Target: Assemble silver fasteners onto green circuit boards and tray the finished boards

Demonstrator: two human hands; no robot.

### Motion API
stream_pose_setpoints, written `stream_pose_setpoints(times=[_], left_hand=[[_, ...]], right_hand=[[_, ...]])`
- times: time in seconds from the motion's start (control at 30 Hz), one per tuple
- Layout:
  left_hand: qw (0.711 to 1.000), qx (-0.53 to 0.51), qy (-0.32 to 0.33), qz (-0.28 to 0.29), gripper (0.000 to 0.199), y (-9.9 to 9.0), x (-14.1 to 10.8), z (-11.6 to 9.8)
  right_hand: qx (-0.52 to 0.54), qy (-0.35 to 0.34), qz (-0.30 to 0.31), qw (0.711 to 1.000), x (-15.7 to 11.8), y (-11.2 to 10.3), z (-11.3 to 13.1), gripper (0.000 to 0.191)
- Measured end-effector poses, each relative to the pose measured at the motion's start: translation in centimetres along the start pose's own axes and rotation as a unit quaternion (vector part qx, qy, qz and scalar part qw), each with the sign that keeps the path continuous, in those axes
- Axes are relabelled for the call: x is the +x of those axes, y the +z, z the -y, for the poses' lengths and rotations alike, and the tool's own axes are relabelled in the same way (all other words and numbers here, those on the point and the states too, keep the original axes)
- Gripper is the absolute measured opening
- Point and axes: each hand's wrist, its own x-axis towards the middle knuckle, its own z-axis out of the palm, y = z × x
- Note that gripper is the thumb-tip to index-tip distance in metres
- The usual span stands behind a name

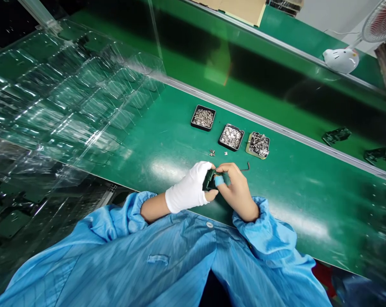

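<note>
A small dark green circuit board assembly (208,180) is held between my two hands above the near edge of the green table. My left hand (189,189), in a white glove with bare fingertips, grips it from the left. My right hand (236,187) is closed at its right side, with a light blue cover on the thumb pressing on the board. Whether the right fingers pinch a small part there is hidden. Just beyond the hands lie a few tiny metal pieces (212,152) and a single small metal piece (226,153). An L-shaped hex key (245,167) rests right of them.
Three small trays of metal parts stand farther back: a left tray (194,123), a middle tray (229,146) and a right tray (249,153). Clear plastic blister trays (84,89) fill the left. A fan (341,60) stands on the shelf at upper right. Dark assemblies (336,135) appear at right.
</note>
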Motion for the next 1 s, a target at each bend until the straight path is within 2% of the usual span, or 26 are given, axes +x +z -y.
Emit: stream_pose_setpoints(times=[0.1,0.17,0.23,0.4,0.5,0.6,0.67,0.73,0.8,0.87,1.0], left_hand=[[0.995,-0.068,-0.05,0.043,0.031,-0.6,0.5,0.1],[0.991,-0.064,-0.096,0.065,0.017,-0.9,1.0,0.0],[0.988,-0.041,-0.124,0.083,0.011,-1.1,1.5,0.0],[0.986,-0.031,-0.141,0.084,0.009,-0.7,1.9,0.2],[0.984,-0.063,-0.147,0.082,0.008,-0.8,1.8,0.6],[0.98,-0.125,-0.137,0.07,0.021,-1.4,1.8,1.4],[0.978,-0.15,-0.137,0.054,0.028,-1.9,1.8,2.0],[0.977,-0.148,-0.146,0.042,0.026,-2.3,2.0,2.6],[0.979,-0.13,-0.155,0.038,0.022,-2.5,2.1,3.0],[0.98,-0.115,-0.16,0.037,0.02,-2.5,2.2,3.3],[0.98,-0.113,-0.161,0.032,0.019,-2.5,2.4,3.4]], right_hand=[[-0.024,-0.004,0.019,1.0,0.1,0.1,0.1,0.027],[-0.036,-0.003,0.044,0.998,0.2,0.3,0.2,0.031],[-0.044,-0.001,0.062,0.997,0.2,0.5,0.3,0.034],[-0.045,0.023,0.06,0.997,0.0,1.2,0.6,0.035],[-0.024,0.033,0.097,0.994,0.9,-0.1,0.3,0.027],[-0.048,0.049,0.143,0.987,3.8,-3.0,-1.7,0.017],[-0.166,0.07,0.105,0.978,6.5,-4.7,-3.8,0.018],[-0.291,0.082,0.126,0.945,9.2,-5.5,-6.1,0.022],[-0.36,0.074,0.173,0.914,11.3,-5.3,-7.8,0.029],[-0.386,0.054,0.203,0.898,12.4,-4.6,-8.7,0.032],[-0.392,0.039,0.196,0.898,12.4,-3.8,-9.1,0.024]])
